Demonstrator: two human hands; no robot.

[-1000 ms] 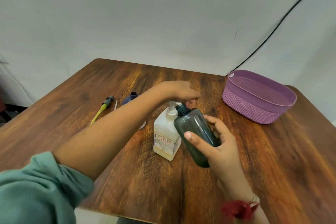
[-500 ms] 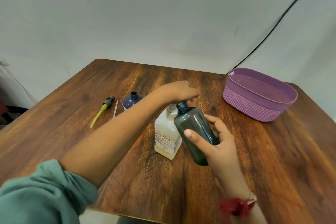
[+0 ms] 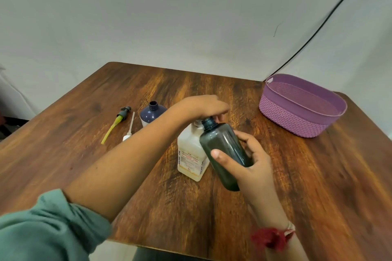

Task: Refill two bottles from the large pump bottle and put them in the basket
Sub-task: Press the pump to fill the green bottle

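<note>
The left hand (image 3: pixel 203 106) sits lower on the pump head of the large pump bottle (image 3: pixel 192 152) than a second ago; the white pump top, which showed clearly between the fingers earlier, is now almost covered. The dark bottle (image 3: pixel 224 152) in the right hand (image 3: pixel 252 167) has its open neck closer under the left hand's fingers. More of the blue bottle (image 3: pixel 152 112) and a white dip tube (image 3: pixel 129 127) shows past the left forearm.

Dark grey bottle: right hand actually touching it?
Touching. In the head view the right hand wraps the dark grey bottle: the thumb lies across its front and the fingers curl behind, holding it tilted, clear of the table.
</note>
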